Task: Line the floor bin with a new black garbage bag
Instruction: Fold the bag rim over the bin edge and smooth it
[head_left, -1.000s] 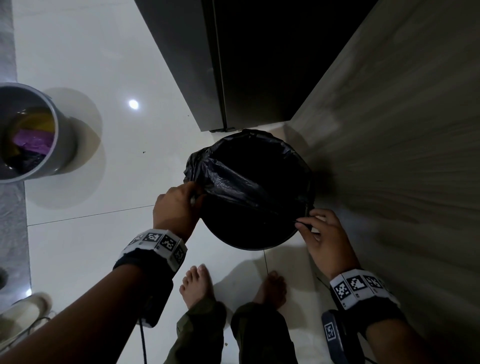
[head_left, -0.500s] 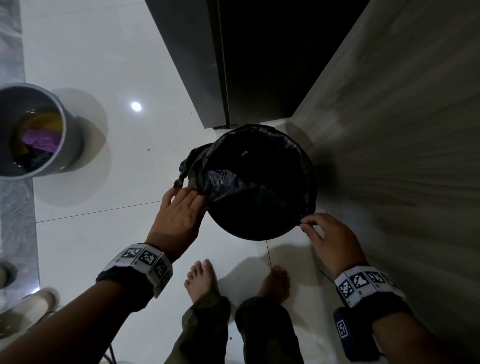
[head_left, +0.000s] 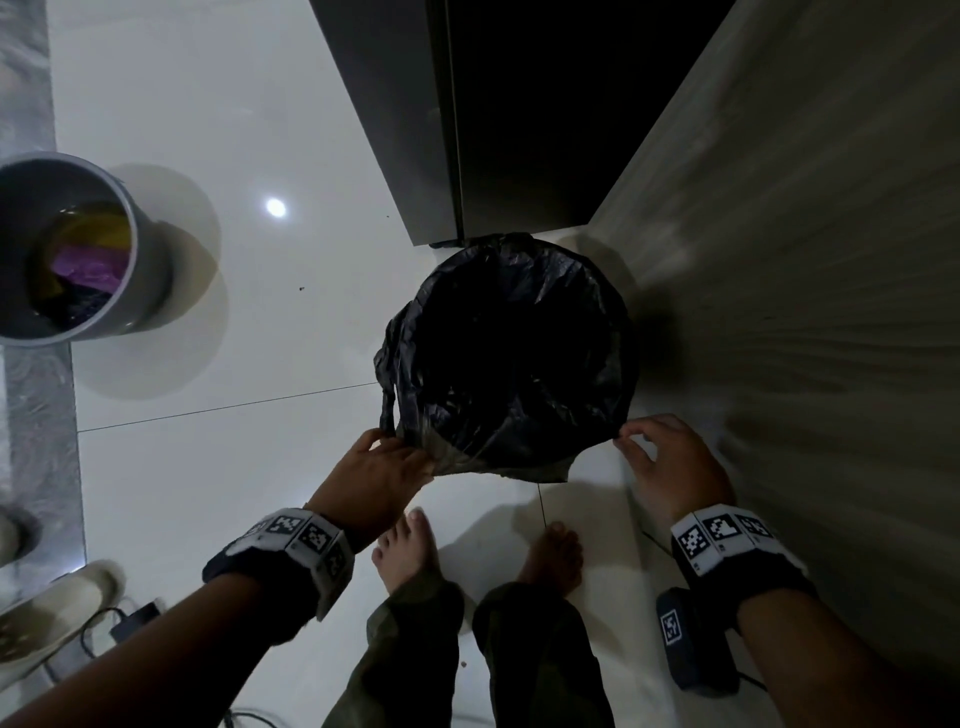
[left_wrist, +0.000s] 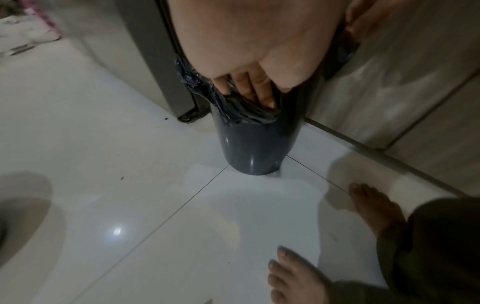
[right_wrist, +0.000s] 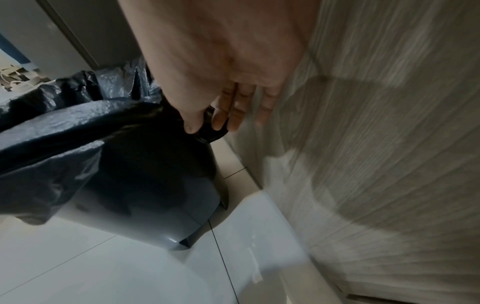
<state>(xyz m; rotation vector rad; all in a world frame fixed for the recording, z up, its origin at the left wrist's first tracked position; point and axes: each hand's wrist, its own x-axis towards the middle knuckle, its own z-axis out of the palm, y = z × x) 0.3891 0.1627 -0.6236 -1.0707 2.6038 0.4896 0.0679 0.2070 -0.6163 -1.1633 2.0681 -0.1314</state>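
A round dark-grey plastic floor bin (left_wrist: 255, 152) stands on the glossy white tiled floor (head_left: 208, 467) in the corner between a dark cabinet door (head_left: 519, 114) and a pale wood-grain wall panel (head_left: 805, 260). A crinkled black plastic garbage bag (head_left: 511, 358) sits inside it, its mouth spread open and folded out over the rim all round, with a loose flap hanging down the near side. The left hand (head_left: 371, 470) is at the near-left edge of the bin; in the left wrist view its fingers (left_wrist: 259, 94) are curled round a bunched fold of the bag against the bin's outer wall — a firm hold on the plastic. The right hand (head_left: 670, 465) is at the near-right edge, and the right wrist view shows its thumb and forefinger pinching the bag's hem at the rim, the other fingers (right_wrist: 265, 111) relaxed beside the wall panel. Two bare feet (head_left: 410, 551) stand just in front of the bin. Well apart to the left, a second grey round bucket (head_left: 140, 270) holds yellow and purple scraps — it casts a soft shadow on the tiles.
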